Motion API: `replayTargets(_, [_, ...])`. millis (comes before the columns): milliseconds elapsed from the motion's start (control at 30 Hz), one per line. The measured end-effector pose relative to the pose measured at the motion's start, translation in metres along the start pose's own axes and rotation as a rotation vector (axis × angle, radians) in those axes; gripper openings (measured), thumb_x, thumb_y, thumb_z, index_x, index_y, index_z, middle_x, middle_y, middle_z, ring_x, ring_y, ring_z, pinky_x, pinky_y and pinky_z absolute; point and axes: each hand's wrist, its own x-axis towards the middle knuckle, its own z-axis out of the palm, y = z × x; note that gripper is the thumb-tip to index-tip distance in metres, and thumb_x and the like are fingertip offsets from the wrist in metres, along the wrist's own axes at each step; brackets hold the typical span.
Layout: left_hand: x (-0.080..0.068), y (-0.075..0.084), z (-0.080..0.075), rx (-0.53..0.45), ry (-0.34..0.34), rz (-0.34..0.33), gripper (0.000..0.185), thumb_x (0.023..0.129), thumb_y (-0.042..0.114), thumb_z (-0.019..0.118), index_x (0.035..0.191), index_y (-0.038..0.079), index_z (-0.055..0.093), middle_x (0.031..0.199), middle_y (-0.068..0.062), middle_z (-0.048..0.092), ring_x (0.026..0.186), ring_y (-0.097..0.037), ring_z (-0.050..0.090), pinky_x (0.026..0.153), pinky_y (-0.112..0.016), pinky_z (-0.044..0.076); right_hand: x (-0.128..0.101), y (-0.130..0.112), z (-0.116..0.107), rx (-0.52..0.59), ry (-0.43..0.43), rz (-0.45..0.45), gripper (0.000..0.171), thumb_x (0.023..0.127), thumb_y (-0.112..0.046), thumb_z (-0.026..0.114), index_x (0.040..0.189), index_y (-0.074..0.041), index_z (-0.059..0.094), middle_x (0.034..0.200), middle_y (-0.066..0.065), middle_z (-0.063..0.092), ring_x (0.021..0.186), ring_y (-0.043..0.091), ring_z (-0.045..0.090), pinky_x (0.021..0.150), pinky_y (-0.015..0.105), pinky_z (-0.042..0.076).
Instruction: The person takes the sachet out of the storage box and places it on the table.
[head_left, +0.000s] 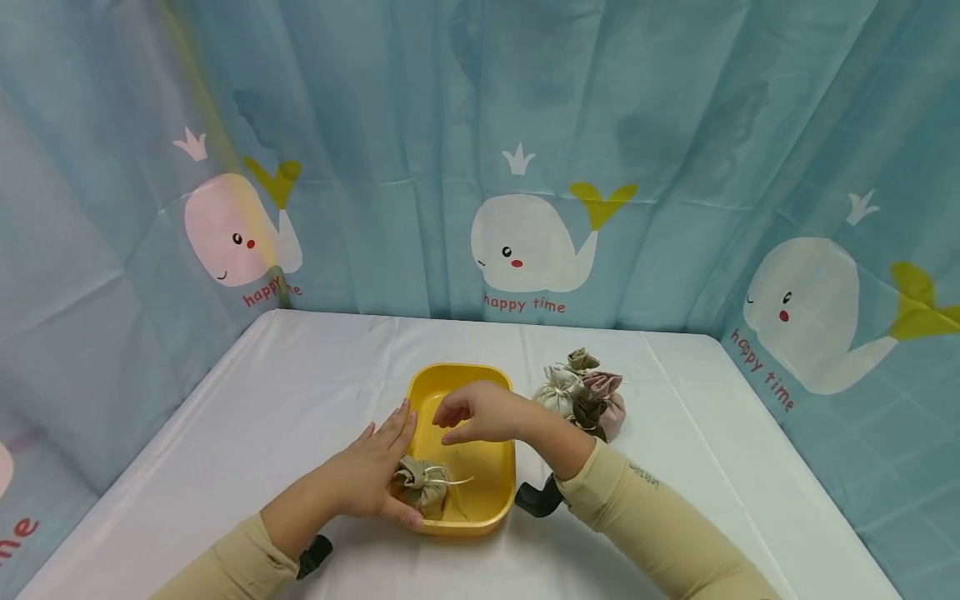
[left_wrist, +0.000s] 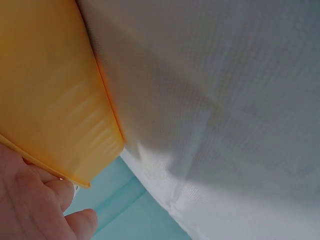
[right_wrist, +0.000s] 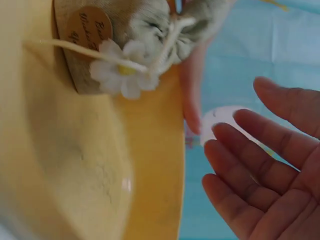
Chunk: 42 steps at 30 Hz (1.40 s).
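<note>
A yellow plastic tray [head_left: 491, 500] sits on the white-covered table. In its near left corner is a beige drawstring pouch [head_left: 427, 487]; the right wrist view shows a white flower [right_wrist: 122, 67] and a round brown label [right_wrist: 90, 32] on it. My left hand [head_left: 367, 471] rests along the tray's left rim, fingers extended, thumb at the near corner beside the pouch. In the left wrist view, the left fingers [left_wrist: 57, 192] lie at the rim. Over the tray hovers my right hand [head_left: 483, 412], fingers loosely bent and apart, holding nothing.
Right of the tray, several small pouches lie bunched: a white one [head_left: 558, 390], a pink one [head_left: 611, 412], a dark brown one [head_left: 588, 414] and an olive one [head_left: 582, 360]. A blue curtain [head_left: 420, 167] with whale prints hangs around the table [head_left: 322, 375].
</note>
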Motion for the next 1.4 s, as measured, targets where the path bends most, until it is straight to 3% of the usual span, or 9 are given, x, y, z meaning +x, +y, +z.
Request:
replayTargets(233, [-0.001, 0.000, -0.001, 0.006, 0.004, 0.011, 0.135, 0.051, 0.087, 0.050, 0.146, 0.003, 0.002, 0.153, -0.013, -0.007, 0.140, -0.024, 0.002, 0.108, -0.052, 0.013, 0.014, -0.009, 0.013, -0.098, -0.122, -0.009, 0.034, 0.077, -0.032, 0.073, 0.104, -0.011, 0.068, 0.096, -0.003, 0.068, 0.086, 0.002, 0.060, 0.076, 0.013, 0.046])
replayTargets(467, [-0.001, 0.000, -0.001, -0.007, -0.003, 0.016, 0.134, 0.051, 0.086, 0.051, 0.146, 0.005, 0.000, 0.153, -0.013, -0.007, 0.140, -0.024, 0.002, 0.108, -0.054, 0.013, 0.020, -0.016, 0.018, -0.108, -0.197, -0.021, 0.031, 0.075, -0.029, 0.075, 0.101, -0.012, 0.069, 0.091, -0.007, 0.066, 0.080, -0.002, 0.056, 0.073, 0.012, 0.045])
replayTargets(867, [0.000, -0.001, 0.000, -0.007, -0.003, 0.021, 0.134, 0.052, 0.086, 0.050, 0.146, 0.004, 0.001, 0.152, -0.014, -0.007, 0.139, -0.024, 0.002, 0.107, -0.054, 0.014, 0.027, -0.016, 0.022, -0.092, -0.261, -0.046, 0.022, 0.073, -0.022, 0.077, 0.092, -0.014, 0.068, 0.082, -0.011, 0.065, 0.074, -0.004, 0.057, 0.069, 0.010, 0.046])
replayTargets(1200, [0.000, -0.001, -0.001, -0.007, -0.006, 0.023, 0.134, 0.052, 0.086, 0.050, 0.146, 0.003, 0.000, 0.152, -0.014, -0.007, 0.139, -0.025, 0.002, 0.108, -0.054, 0.014, 0.028, -0.016, 0.026, -0.132, -0.282, -0.005, 0.015, 0.073, -0.015, 0.077, 0.080, -0.016, 0.064, 0.073, -0.012, 0.060, 0.069, 0.001, 0.054, 0.065, 0.012, 0.045])
replayTargets(1400, [0.000, -0.001, 0.000, -0.007, 0.011, 0.024, 0.135, 0.052, 0.086, 0.051, 0.146, 0.004, 0.001, 0.152, -0.014, -0.006, 0.139, -0.024, 0.003, 0.108, -0.053, 0.013, 0.029, -0.016, 0.028, -0.148, -0.262, -0.018, 0.022, 0.074, -0.016, 0.077, 0.093, -0.015, 0.066, 0.085, -0.010, 0.063, 0.080, 0.003, 0.057, 0.070, 0.012, 0.045])
